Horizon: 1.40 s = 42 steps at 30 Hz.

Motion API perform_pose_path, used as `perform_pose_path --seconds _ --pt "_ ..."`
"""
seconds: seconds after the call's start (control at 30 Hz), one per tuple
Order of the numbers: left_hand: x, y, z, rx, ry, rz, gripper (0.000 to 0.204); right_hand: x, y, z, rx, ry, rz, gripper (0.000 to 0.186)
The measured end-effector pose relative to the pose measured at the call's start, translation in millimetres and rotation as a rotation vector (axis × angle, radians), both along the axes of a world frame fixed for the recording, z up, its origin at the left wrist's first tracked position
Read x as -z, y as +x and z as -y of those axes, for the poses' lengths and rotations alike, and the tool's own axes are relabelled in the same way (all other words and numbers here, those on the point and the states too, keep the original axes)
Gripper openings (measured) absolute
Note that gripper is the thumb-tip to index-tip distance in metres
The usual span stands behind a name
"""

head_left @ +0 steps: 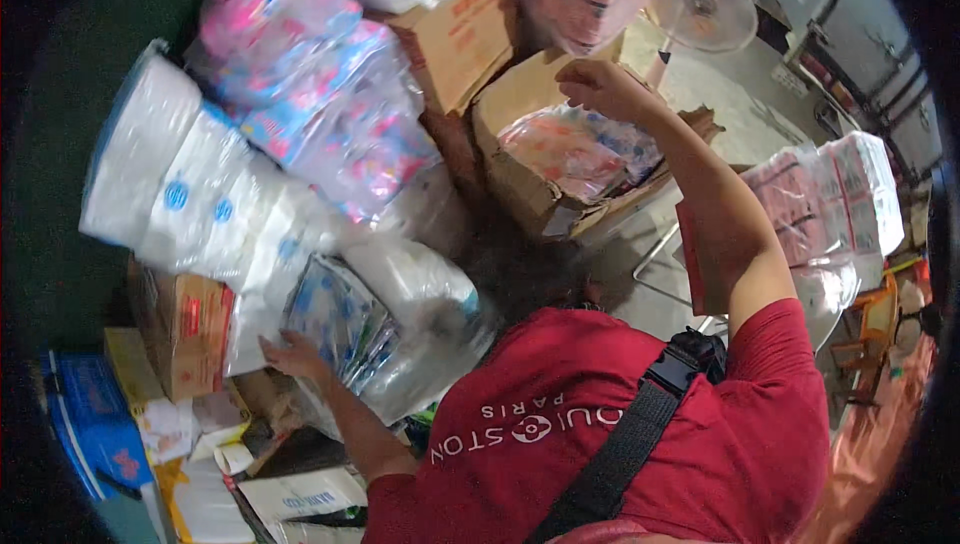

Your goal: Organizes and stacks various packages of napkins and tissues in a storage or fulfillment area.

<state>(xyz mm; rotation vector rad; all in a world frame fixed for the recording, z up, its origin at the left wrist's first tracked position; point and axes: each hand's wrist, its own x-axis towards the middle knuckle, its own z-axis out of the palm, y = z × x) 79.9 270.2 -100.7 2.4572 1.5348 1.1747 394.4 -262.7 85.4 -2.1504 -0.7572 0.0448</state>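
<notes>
My left hand (pixel 291 354) lies flat, fingers apart, against a clear-wrapped pack with blue and white print (pixel 335 319) low in a pile of wrapped goods. My right hand (pixel 603 87) is raised far out, fingers curled, at the top edge of an open cardboard box (pixel 520 189). That box holds a clear bag of orange and blue packets (pixel 580 149). Whether the right hand grips the box flap is unclear. My red shirt (pixel 640 444) and a black shoulder strap (pixel 640 434) fill the lower right.
Large packs of white rolls (pixel 170 174) and pink-printed packs (pixel 300 74) are stacked on the left. A small brown carton (pixel 185 329) and a blue box (pixel 90 424) sit lower left. A white fan (pixel 705 9) stands behind; pink packs (pixel 840 194) stand at right.
</notes>
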Motion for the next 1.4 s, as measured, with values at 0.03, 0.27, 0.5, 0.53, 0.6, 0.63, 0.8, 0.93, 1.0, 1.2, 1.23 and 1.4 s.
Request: perform_pose_path --seconds 0.03,0.27,0.5,0.53,0.6,0.63,0.8,0.93,1.0,1.2,1.23,1.4 --pt "8.9 12.5 14.5 0.183 0.183 0.124 0.043 2.8 -0.1 8.7 0.095 0.084 -0.076 0.029" --pt "-74.0 169.5 237.7 1.074 0.146 0.32 0.03 85.9 54.4 96.7 0.313 -0.03 -0.422 0.03" --pt "-79.6 297.3 362.9 1.407 -0.039 -0.02 0.03 209.1 90.1 163.3 0.243 -0.533 -0.128 0.037" --pt "-68.1 312.3 371.6 1.422 -0.03 -0.01 0.03 226.0 95.9 166.0 0.212 -0.708 -0.15 0.038" --pt "-40.4 327.7 372.8 1.394 -0.097 -0.258 0.036 234.0 90.8 152.6 0.116 -0.829 -0.186 0.039" --pt "-30.0 332.0 372.0 1.386 -0.084 -0.248 0.036 226.9 85.9 144.7 0.063 -0.779 -0.196 0.038" --pt "-18.3 335.2 395.9 1.325 -0.127 -0.503 0.04 239.0 97.6 153.1 -0.045 -0.851 -0.343 0.042" --pt "-20.1 335.9 396.7 1.337 -0.191 -0.469 0.038 262.1 115.7 138.7 -0.132 -0.992 -0.291 0.045" --pt "-17.9 331.5 388.5 1.297 -0.203 -0.475 0.037 237.1 104.9 120.0 -0.116 -0.84 -0.317 0.047" --pt "-32.6 331.0 398.1 1.249 -0.218 -0.463 0.029 291.2 99.8 115.3 -0.028 -0.806 -0.213 0.05" --pt "-34.4 330.9 399.5 1.269 -0.242 -0.408 0.026 302.0 98.6 117.5 -0.002 -0.8 -0.2 0.05" --pt "-25.4 325.8 391.5 1.293 -0.217 -0.306 0.019 280.2 100.4 110.6 -0.084 -0.79 -0.362 0.056"
